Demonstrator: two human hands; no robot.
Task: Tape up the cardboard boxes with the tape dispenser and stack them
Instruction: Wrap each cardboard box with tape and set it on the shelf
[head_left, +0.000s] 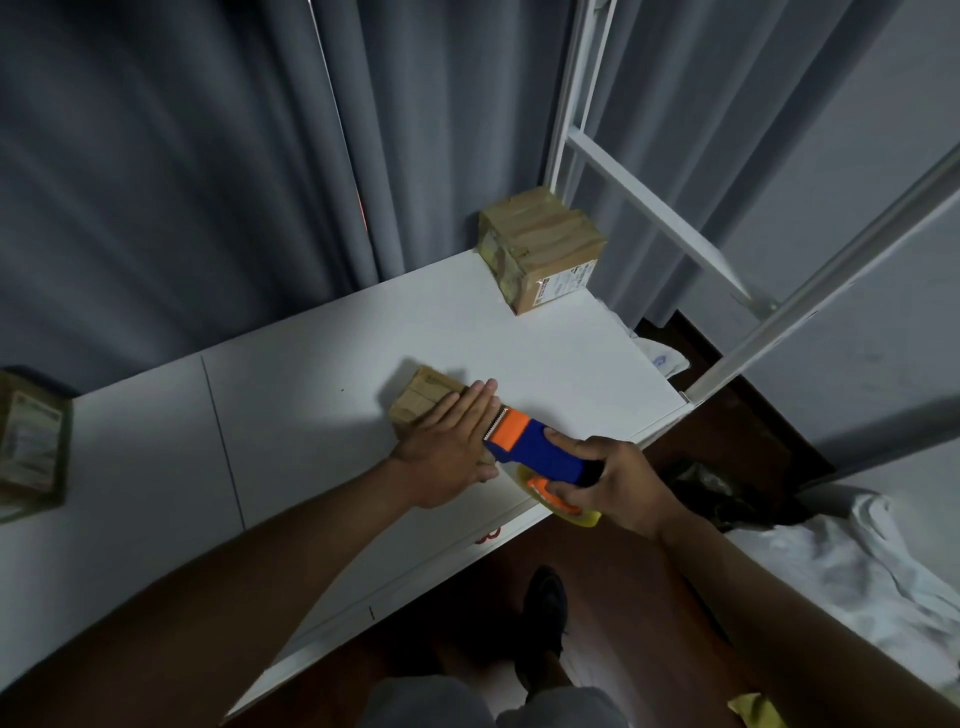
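Note:
A small cardboard box (418, 397) lies on the white table (291, 415) near its front edge. My left hand (449, 441) presses flat on top of it with straight fingers, hiding most of its lid. My right hand (618, 486) grips the handle of a blue and orange tape dispenser (535, 454), whose toothed blade touches the box's right end beside my left fingers. A taped cardboard box (540, 247) with a label stands at the table's far right corner. Another labelled box (31, 441) sits at the far left edge.
Grey curtains (208, 156) hang behind the table. A white metal frame (675, 208) rises at the right. White cloth (841, 566) lies on a surface at the lower right. My foot in a dark shoe (543, 603) stands on the brown floor below the table edge.

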